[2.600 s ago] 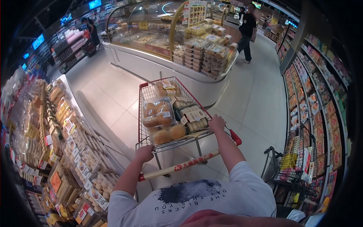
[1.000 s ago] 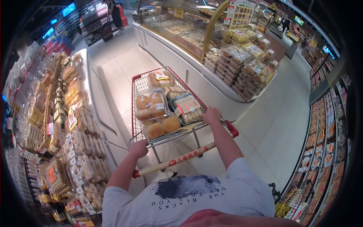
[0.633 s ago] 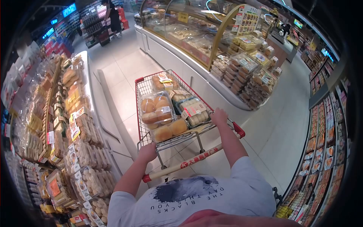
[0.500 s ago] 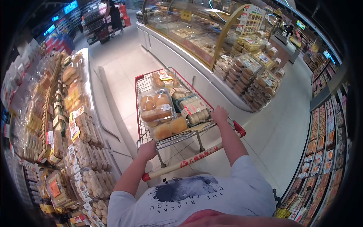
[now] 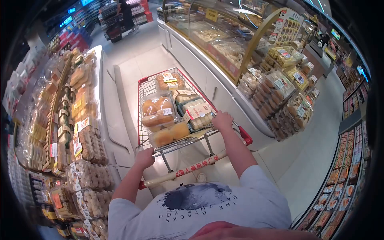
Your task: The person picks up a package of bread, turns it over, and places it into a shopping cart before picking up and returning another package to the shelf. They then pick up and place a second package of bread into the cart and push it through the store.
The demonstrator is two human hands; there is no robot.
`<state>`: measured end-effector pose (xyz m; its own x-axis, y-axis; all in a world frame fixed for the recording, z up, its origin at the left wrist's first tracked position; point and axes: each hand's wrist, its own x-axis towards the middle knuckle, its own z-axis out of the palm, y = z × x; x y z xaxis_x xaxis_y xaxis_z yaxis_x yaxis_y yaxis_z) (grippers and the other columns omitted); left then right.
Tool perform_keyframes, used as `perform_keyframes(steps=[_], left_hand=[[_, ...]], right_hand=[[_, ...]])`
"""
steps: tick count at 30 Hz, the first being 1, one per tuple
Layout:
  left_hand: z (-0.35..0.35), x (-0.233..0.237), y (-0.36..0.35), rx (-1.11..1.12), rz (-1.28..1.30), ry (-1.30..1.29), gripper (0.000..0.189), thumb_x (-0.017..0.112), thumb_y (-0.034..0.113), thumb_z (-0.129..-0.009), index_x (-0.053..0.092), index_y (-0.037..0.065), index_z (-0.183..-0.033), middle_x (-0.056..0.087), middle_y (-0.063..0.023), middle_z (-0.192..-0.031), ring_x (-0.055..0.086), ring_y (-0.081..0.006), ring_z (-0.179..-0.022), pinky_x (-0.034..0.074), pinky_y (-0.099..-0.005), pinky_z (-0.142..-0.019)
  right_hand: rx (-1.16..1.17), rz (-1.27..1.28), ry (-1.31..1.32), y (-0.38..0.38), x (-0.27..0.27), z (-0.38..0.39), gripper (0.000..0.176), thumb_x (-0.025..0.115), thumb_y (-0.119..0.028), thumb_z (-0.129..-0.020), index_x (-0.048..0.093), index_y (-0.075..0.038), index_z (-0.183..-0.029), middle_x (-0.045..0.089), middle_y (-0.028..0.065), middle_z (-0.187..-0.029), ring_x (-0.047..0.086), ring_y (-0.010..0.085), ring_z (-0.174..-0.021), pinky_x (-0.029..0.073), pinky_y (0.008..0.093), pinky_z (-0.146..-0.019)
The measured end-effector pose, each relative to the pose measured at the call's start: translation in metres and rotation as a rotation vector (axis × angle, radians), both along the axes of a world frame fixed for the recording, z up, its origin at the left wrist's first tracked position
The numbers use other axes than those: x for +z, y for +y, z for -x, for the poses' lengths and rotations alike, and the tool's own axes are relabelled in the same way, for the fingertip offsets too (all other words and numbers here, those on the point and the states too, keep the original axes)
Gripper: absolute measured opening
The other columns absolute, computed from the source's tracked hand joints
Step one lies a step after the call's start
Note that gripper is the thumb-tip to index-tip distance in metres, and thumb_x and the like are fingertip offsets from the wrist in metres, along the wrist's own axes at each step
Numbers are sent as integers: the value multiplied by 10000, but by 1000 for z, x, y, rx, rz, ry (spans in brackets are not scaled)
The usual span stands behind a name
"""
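Observation:
My left hand (image 5: 145, 158) is closed round the near left corner of the shopping cart's wire basket (image 5: 140, 105). On the near right corner, my right hand (image 5: 223, 120) is closed round the rim, beside a pack of white rolls (image 5: 199, 115). The red-ended cart handle (image 5: 196, 167) crosses below both hands, in front of the white shirt. Inside the basket lie a clear box of round buns (image 5: 159, 111), a pack of golden buns (image 5: 171, 134) at the near end and another labelled bread pack (image 5: 169, 80) at the far end.
A bread display (image 5: 86, 132) runs along the left side. At the right stand a glass deli counter (image 5: 216, 40) and stacked food packs (image 5: 276, 96). Shelves (image 5: 340, 176) line the far right. A person in dark clothes (image 5: 127, 16) stands far ahead beside a dark cart.
The cart and both hands have shifted slightly left in view. The right counter and its stacked packs appear nearer and lower. Both hands keep their hold on the basket.

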<state>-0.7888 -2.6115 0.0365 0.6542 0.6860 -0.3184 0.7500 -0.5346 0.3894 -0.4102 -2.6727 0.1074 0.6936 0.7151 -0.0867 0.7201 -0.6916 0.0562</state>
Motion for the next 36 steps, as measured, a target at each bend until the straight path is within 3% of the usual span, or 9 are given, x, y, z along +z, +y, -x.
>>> perform_keyframes(steps=[1,9,16,19,30,36], left_hand=[[-6,1,7,21,0,9,221,546,123,-708,534,61,-920,599,-124,-940,585,-301,-879,466,-414,-752],[-42,5,72,78,-10,25,221,571,135,-694,534,64,-899,598,-117,-913,579,-304,-867,464,-415,-737],[-57,-9,128,108,-52,-26,237,593,137,-676,513,70,-889,589,-113,-852,584,-307,-810,466,-423,-695],[-62,-2,156,115,18,20,230,578,150,-698,530,69,-908,597,-110,-932,578,-298,-880,465,-412,-743],[-54,-9,250,144,47,-92,271,599,145,-683,531,67,-933,603,-126,-916,581,-310,-866,464,-411,-747],[-62,-8,300,120,51,-31,280,601,162,-699,526,52,-945,588,-131,-936,578,-293,-909,472,-407,-768]], right_hand=[[-5,21,87,12,4,-5,423,551,-315,-750,535,-62,-1087,517,223,-1114,491,369,-1053,340,477,-898],[45,41,109,94,5,-41,425,502,-298,-759,532,-55,-1105,477,249,-1196,443,375,-1122,299,480,-933],[82,19,88,161,4,-59,424,529,-328,-752,548,-57,-1077,517,224,-1130,473,367,-1081,319,475,-917],[108,15,80,192,2,-64,431,555,-344,-747,551,-56,-1066,531,214,-1098,488,354,-1055,334,457,-910],[108,2,42,301,-4,-68,408,591,-351,-746,571,-59,-1030,574,173,-1039,536,321,-1002,385,456,-869],[91,21,49,357,-3,-68,364,598,-341,-757,595,-60,-989,611,147,-966,579,316,-942,412,457,-835]])
